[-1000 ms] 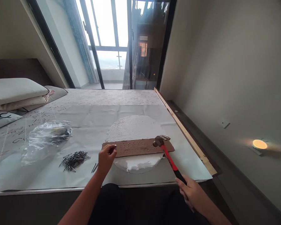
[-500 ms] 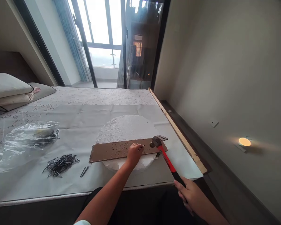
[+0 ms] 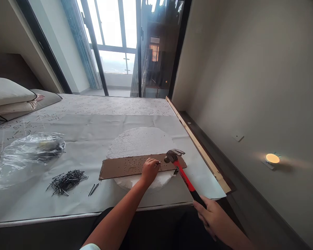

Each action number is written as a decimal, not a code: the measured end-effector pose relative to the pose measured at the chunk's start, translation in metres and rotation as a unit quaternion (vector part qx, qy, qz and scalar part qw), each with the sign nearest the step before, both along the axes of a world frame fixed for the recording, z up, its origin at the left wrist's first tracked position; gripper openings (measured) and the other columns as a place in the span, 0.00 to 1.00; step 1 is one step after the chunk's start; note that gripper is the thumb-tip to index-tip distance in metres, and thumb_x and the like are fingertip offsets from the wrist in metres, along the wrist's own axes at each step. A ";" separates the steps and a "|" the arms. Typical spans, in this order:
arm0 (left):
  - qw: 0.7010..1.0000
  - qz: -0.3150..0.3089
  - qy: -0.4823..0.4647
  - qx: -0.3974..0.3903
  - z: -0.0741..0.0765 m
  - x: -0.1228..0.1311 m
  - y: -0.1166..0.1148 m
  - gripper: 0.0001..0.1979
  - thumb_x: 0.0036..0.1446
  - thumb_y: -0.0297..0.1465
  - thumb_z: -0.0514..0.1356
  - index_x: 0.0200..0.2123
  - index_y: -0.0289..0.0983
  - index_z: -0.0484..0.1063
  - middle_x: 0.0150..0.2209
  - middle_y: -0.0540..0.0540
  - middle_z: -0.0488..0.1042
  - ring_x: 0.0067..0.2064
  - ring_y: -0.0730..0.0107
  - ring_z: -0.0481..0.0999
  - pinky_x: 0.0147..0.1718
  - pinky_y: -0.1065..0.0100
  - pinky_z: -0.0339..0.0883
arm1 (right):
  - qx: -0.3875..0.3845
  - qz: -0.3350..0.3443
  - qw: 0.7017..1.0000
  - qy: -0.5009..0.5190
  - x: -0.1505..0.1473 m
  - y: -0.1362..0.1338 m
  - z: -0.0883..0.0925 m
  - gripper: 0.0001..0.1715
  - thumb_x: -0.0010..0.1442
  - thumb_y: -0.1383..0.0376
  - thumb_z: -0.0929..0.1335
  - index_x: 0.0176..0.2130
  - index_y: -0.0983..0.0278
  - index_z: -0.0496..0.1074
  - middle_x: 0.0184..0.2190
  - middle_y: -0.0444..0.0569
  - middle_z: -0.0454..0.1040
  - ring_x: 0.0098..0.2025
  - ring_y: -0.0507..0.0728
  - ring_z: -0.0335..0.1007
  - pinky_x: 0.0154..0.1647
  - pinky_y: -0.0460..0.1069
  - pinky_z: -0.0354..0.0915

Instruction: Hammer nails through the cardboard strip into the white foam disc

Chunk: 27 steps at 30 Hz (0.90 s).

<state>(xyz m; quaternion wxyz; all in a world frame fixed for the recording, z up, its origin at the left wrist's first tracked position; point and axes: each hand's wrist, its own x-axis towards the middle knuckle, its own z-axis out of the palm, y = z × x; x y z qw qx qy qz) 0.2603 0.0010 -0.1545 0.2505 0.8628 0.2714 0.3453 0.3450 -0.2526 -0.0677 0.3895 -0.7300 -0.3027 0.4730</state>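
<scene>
My left hand [image 3: 150, 172] rests over a long brown board [image 3: 122, 166], its fingertips pinching a small nail [image 3: 159, 162] against the surface. Rows of nail points or holes dot the board's left half. The board lies across a white foam disc [image 3: 138, 142]. My right hand [image 3: 213, 218] grips the black end of a red-handled claw hammer [image 3: 185, 177], whose steel head hangs just right of the nail, over the board. To the left lie a heap of loose dark nails [image 3: 66, 181] and a pair of separate nails [image 3: 93, 189].
A crumpled clear plastic bag [image 3: 28, 156] lies left on a white sheet [image 3: 67, 205] covering a mattress. Pillows [image 3: 7, 92] are at the far left. A wooden strip [image 3: 195, 146] runs along the right edge, beside a wall.
My left hand has moved from the board's near edge onto its surface and now pinches a nail. The hammer stays close to the board's right end. The view has shifted slightly.
</scene>
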 end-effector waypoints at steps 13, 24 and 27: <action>1.000 0.003 0.026 0.004 -0.006 0.004 -0.001 0.05 0.51 0.26 0.60 0.29 0.38 0.76 0.29 0.47 0.76 0.35 0.69 0.71 0.33 0.70 0.64 | -0.021 0.034 0.998 -0.040 -0.002 0.008 0.004 0.22 0.59 0.47 0.57 0.26 0.61 0.56 0.13 0.33 0.51 0.10 0.44 0.45 0.08 0.41 0.47; 1.000 -0.001 0.023 0.006 -0.010 0.003 -0.001 0.05 0.51 0.26 0.60 0.29 0.39 0.77 0.30 0.47 0.77 0.35 0.69 0.71 0.35 0.69 0.63 | -0.020 0.033 0.996 -0.086 0.000 0.009 0.025 0.22 0.60 0.48 0.56 0.25 0.61 0.54 0.15 0.34 0.51 0.12 0.44 0.44 0.10 0.42 0.49; 1.000 0.001 0.022 0.008 -0.009 0.003 -0.001 0.05 0.51 0.26 0.60 0.28 0.39 0.77 0.29 0.47 0.76 0.35 0.69 0.71 0.35 0.68 0.63 | -0.031 0.028 0.995 -0.088 -0.003 0.014 0.025 0.21 0.59 0.49 0.57 0.26 0.61 0.54 0.15 0.33 0.50 0.12 0.45 0.43 0.10 0.42 0.48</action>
